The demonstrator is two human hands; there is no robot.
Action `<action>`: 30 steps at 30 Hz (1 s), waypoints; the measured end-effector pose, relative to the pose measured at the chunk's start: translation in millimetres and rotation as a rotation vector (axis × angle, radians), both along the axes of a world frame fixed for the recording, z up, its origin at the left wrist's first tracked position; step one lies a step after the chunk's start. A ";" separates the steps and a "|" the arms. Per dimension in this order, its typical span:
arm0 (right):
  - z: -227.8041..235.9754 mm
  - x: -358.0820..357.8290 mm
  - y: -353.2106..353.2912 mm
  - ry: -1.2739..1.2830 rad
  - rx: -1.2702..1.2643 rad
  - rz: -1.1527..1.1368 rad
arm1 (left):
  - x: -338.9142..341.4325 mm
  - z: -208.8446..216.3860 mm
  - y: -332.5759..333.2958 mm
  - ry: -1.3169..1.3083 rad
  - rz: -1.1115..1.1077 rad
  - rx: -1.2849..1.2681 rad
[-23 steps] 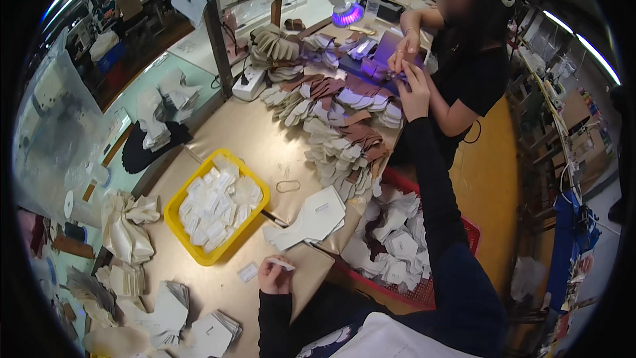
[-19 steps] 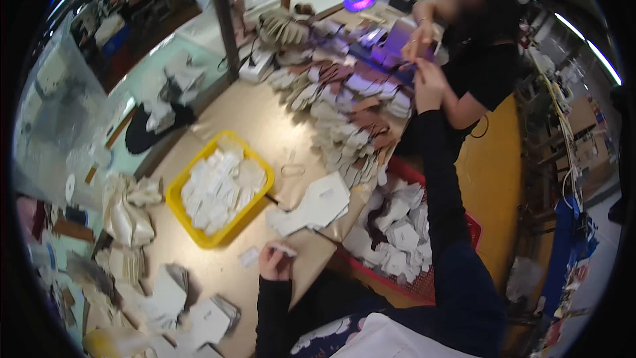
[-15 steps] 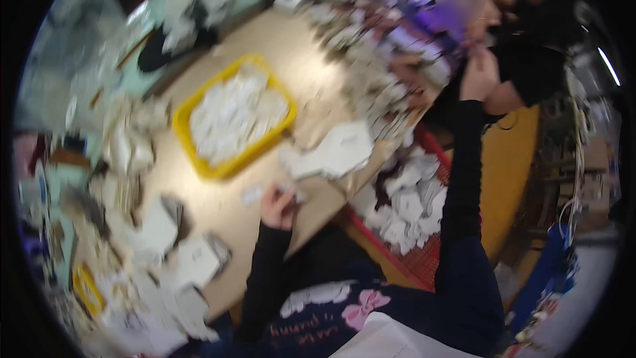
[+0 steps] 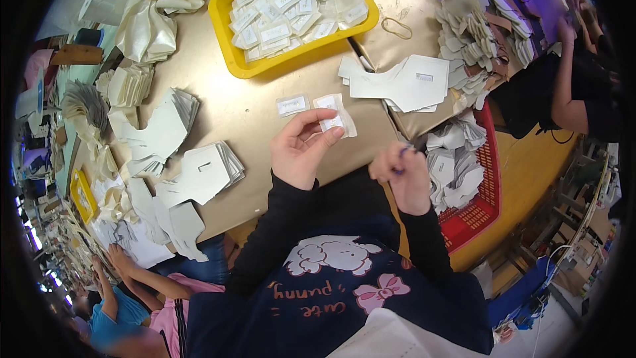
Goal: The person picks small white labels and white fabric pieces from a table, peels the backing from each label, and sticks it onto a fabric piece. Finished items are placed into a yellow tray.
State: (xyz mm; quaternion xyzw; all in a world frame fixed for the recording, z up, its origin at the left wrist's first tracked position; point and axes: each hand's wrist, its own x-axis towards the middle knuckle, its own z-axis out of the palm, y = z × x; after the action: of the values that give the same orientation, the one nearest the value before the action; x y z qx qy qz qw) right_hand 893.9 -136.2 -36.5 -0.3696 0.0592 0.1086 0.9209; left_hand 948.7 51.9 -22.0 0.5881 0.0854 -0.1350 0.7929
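Between the thumb and fingers of my left hand (image 4: 301, 149) is a small white label (image 4: 344, 126), tilted just above the tabletop. A second flat white label (image 4: 293, 105) lies on the table right beside it. My right hand (image 4: 405, 176) hovers at the table's front edge, fingers curled around something small and dark blue, too blurred to name. Beyond the hands, a yellow tray (image 4: 232, 66) holds a heap of similar white labels. White cut pieces (image 4: 401, 86) lie stacked to the right of the labels, the top one bearing a small label.
Stacks of white cut pieces (image 4: 202, 172) stand on the left. A cream fabric bundle (image 4: 149, 20) sits at the far left. Below the table's right edge is a red basket (image 4: 490, 185) of white pieces. Other people work at far right and lower left.
My right arm, stretched out to the far right before, has come back near my left hand. The view has shifted, bringing the table lower-left and co-workers into sight. My left hand stays near the labels.
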 end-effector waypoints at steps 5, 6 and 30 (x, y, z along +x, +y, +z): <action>15.9 -3.0 37.3 0.181 -0.430 0.056 | -7.7 9.4 -2.9 -0.030 0.074 -0.003; 18.6 -2.2 40.6 0.208 -0.427 0.054 | -8.7 11.0 -4.3 -0.038 0.075 0.014; 26.8 4.9 47.7 0.269 -0.303 -0.153 | -17.4 17.9 -14.2 -0.039 0.046 0.003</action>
State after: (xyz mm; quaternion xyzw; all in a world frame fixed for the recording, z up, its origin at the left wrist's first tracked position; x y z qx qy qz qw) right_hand 898.7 -88.5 -9.7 -0.4802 0.2250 0.0763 0.8444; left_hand 931.2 37.7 -4.1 0.5897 0.0835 -0.1050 0.7964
